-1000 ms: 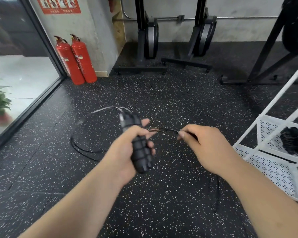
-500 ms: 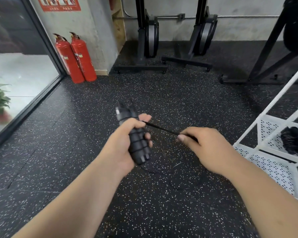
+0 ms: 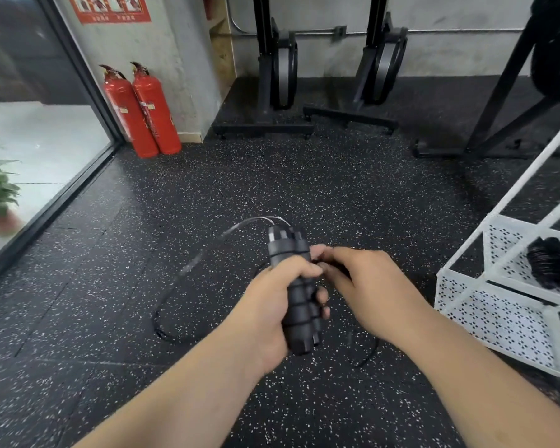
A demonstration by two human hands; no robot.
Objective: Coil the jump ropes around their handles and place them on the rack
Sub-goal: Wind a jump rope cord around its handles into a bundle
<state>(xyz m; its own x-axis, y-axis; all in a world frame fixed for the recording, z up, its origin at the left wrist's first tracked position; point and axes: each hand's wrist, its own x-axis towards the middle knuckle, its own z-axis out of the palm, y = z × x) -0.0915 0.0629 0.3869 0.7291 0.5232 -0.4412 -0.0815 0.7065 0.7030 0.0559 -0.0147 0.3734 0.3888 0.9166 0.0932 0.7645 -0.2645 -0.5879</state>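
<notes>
R hand [image 3: 366, 286], rope [image 3: 204, 250] nearer ribbed handles [image 3: 299, 305]

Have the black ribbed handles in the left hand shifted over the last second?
Yes. The black ribbed jump-rope handles, held in the left hand, moved right, toward the white perforated metal rack, meeting the right hand pinching the black rope.

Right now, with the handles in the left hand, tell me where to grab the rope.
Pinch the rope close beside the handles, coming from the right, where the right hand is. The left hand grips the handles and the rest hangs slack in a loop to the floor, so a hold near the handles probably keeps each wrap tight.
</notes>
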